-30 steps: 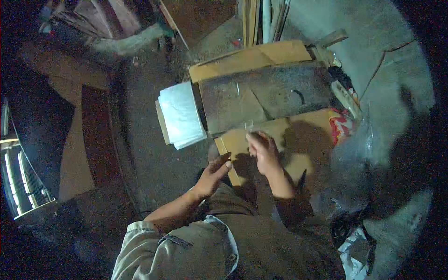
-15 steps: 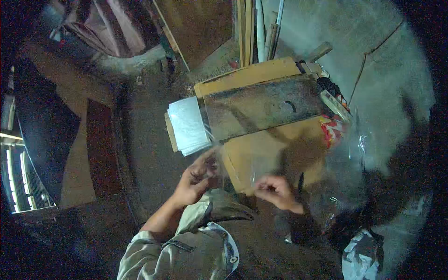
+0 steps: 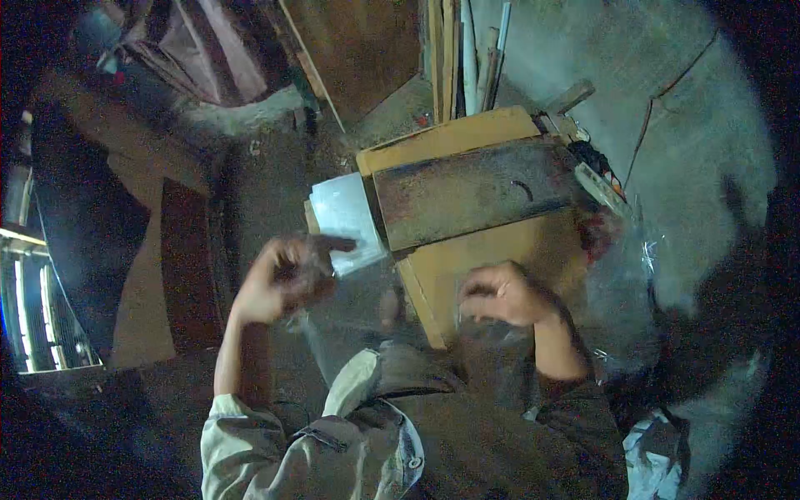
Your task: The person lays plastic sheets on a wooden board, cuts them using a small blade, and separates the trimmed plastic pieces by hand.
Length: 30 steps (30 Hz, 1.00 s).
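My left hand (image 3: 287, 279), smeared by motion, has its index finger stretched over the lower edge of a stack of white sheets (image 3: 343, 212); the other fingers are curled and stand apart from it. A faint translucent streak shows below that hand, too blurred to name. My right hand (image 3: 507, 296) is closed, fingers curled inward above the front of a tan board (image 3: 483, 254). A thin bright line shows at its fingertips, but what they pinch cannot be made out. A dark, stained flat panel (image 3: 475, 192) lies across the tan surface behind both hands.
A red packet (image 3: 598, 236) and clear crumpled plastic (image 3: 650, 254) lie at the right edge of the work surface. Wooden strips (image 3: 446, 62) lean at the back beside a brown panel (image 3: 358, 50). A white crumpled bag (image 3: 654, 458) sits low on the right.
My left hand has moved left and up, from below the sheets' right corner to their lower left edge. My right hand has risen slightly and stays curled.
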Available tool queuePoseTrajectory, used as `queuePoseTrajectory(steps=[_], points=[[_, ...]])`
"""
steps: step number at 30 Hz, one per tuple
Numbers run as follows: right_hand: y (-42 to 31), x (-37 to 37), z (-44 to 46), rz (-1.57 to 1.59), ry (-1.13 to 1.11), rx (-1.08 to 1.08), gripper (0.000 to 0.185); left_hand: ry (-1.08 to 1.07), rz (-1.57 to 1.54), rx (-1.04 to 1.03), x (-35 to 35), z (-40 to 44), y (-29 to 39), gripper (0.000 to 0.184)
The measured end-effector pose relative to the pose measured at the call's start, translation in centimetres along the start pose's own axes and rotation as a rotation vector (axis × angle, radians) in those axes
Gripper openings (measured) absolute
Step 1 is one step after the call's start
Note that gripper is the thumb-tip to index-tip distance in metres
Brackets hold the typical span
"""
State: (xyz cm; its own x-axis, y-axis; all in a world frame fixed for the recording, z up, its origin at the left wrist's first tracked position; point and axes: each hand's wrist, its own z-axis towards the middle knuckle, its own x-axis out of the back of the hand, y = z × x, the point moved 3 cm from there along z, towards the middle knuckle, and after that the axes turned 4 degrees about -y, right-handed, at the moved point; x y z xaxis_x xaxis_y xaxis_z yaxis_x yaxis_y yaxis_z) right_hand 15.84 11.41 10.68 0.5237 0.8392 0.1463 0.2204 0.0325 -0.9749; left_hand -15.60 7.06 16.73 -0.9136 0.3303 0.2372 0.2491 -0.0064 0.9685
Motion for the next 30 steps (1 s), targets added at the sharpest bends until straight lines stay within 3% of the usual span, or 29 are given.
queuePoseTrajectory(steps=[1, 2, 3, 4, 6, 9, 14, 20, 24, 26, 28, 30], points=[[0.7, 0.3, 0.3, -0.003, -0.008, -0.004, 0.015, 0.266, 0.060, 0.084, 0.8, 0.4, -0.4, 0.024], [1.5, 1.1, 0.7, 0.059, 0.129, -0.077, 0.014, 0.441, 0.240, 0.063, 1.9, 1.8, -1.5, 0.022], [2.3, 2.0, 1.1, 0.118, 0.266, -0.152, 0.013, 0.445, 0.229, 0.070, 2.5, 2.6, -3.4, 0.022], [2.9, 2.3, 1.9, 0.114, 0.260, -0.161, 0.013, 0.609, 0.267, 0.002, 3.7, 2.9, -4.8, 0.024], [4.2, 3.5, 3.4, 0.108, 0.491, -0.163, 0.016, 0.774, 0.296, -0.057, 3.9, 2.8, -6.3, 0.027], [6.7, 5.0, 6.1, 0.198, 0.574, -0.172, 0.019, 0.849, 0.696, -0.164, 1.1, 3.0, -6.8, 0.043], [11.8, 7.3, 10.1, 0.253, 0.795, -0.236, 0.021, 0.569, 0.908, 0.114, -6.2, 4.5, -9.0, 0.056], [14.6, 9.7, 12.5, 0.156, 0.774, -0.244, 0.019, 0.223, 0.936, 0.163, -11.3, 6.7, -11.4, 0.059], [15.3, 10.9, 12.9, 0.080, 0.962, -0.225, 0.031, 0.107, 0.951, 0.191, -13.0, 8.2, -13.4, 0.072], [15.1, 11.2, 12.1, -0.521, 1.115, -0.039, 0.039, 0.063, 0.909, 0.238, -13.1, 9.0, -14.2, 0.073], [13.3, 9.9, 10.6, -0.473, 1.053, -0.026, 0.045, 0.148, 0.972, 0.198, -12.8, 9.4, -14.5, 0.074], [11.5, 7.6, 9.6, -0.863, 0.861, -0.131, 0.046, 0.143, 0.981, 0.205, -12.3, 10.2, -15.0, 0.075]])
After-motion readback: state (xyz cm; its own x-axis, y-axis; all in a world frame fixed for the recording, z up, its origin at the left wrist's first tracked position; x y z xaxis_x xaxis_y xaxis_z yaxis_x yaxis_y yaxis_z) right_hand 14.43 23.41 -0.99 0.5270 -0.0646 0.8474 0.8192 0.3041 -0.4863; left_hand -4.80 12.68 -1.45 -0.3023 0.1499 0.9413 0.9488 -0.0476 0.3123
